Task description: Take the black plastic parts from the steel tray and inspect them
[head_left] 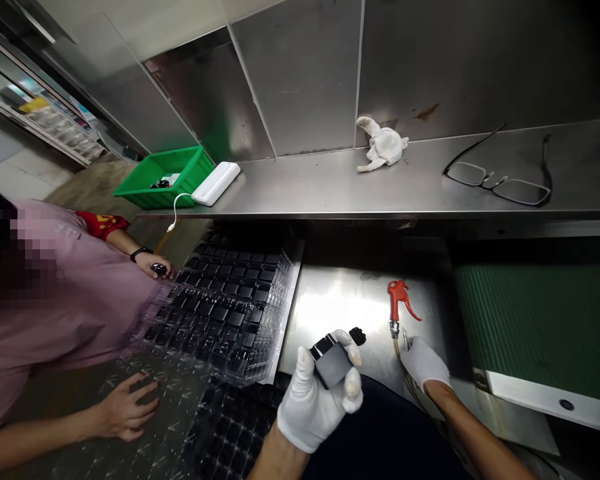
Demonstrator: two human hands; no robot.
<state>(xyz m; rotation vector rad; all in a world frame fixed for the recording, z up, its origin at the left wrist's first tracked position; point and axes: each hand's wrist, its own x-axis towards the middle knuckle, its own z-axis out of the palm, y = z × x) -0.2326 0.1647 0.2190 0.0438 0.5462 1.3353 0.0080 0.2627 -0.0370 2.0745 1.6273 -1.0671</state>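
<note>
My left hand (317, 403), in a white glove, holds a flat black square plastic part (333, 365) with a segmented black strip along one edge. The thumb and fingers grip its sides, its broad face turned up. Lower right, my gloved right hand (424, 361) is closed around a slim pointed metal tool (407, 339), mostly hidden by the fingers. Just beyond it lies a red air blow gun (396, 301) on the steel worktop (340, 287), its hose running down beside that hand. A small black piece (358, 335) rests on the worktop beyond the held part.
To the left, clear trays of black parts (225, 293) are stacked beside a co-worker (80, 287), whose hand holds a small black item. A steel shelf (300, 190) carries a green bin (160, 177), white power bank (217, 183), crumpled glove (386, 147) and eyeglasses (500, 183). A green conveyor belt (540, 320) runs at right.
</note>
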